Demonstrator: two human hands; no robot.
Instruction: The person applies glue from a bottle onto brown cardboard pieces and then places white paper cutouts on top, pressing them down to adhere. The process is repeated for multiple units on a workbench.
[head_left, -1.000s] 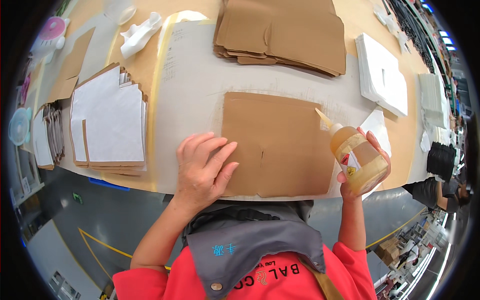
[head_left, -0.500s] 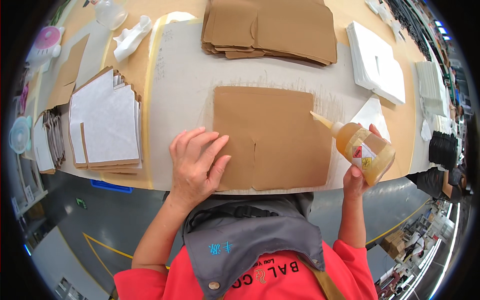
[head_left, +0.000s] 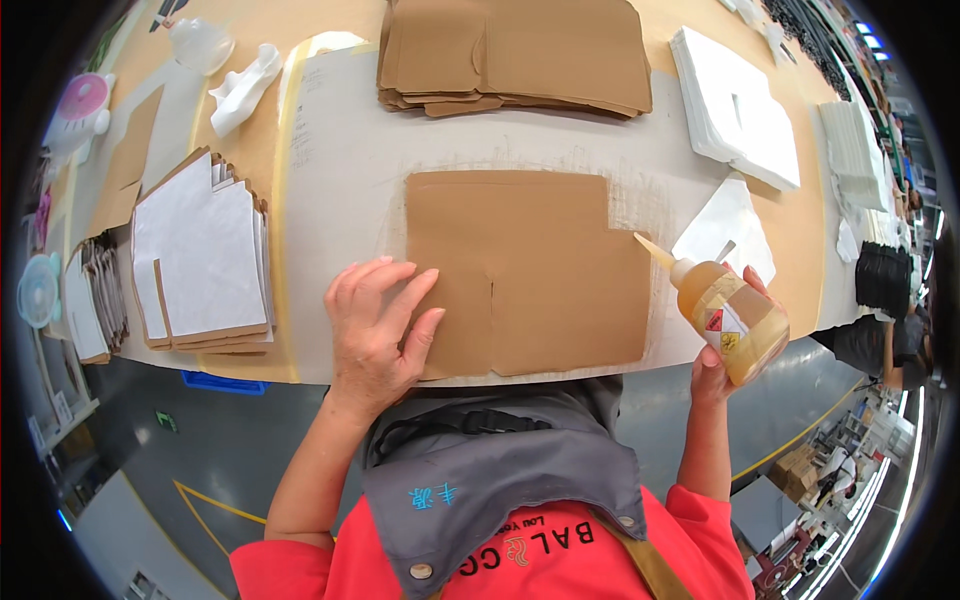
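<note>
A flat brown sheet (head_left: 450, 250) lies before me at the table's near edge, with a notch at its far right corner and a slit running up from its near side. My left hand (head_left: 378, 315) rests at the sheet's left edge, fingers spread and gripping nothing. In my right hand (head_left: 722, 360) is a squeeze bottle (head_left: 735, 320) of amber liquid, tilted so its long pale nozzle points to the upper left. The nozzle tip is near the sheet's right edge by the notch; whether it touches, I cannot tell.
A stack of brown sheets (head_left: 560, 60) lies beyond. White-faced pieces (head_left: 200, 250) are piled at left, near a crumpled white sheet (head_left: 245, 90). At right are a white stack (head_left: 735, 115) and a loose white piece (head_left: 720, 225). A small blue fan (head_left: 40, 290) stands far left.
The view has shifted slightly, moving the table's things to the left in the picture. The bottle's nozzle has come down the sheet's right side, uncovering the notch. My left hand keeps its place by the sheet.
</note>
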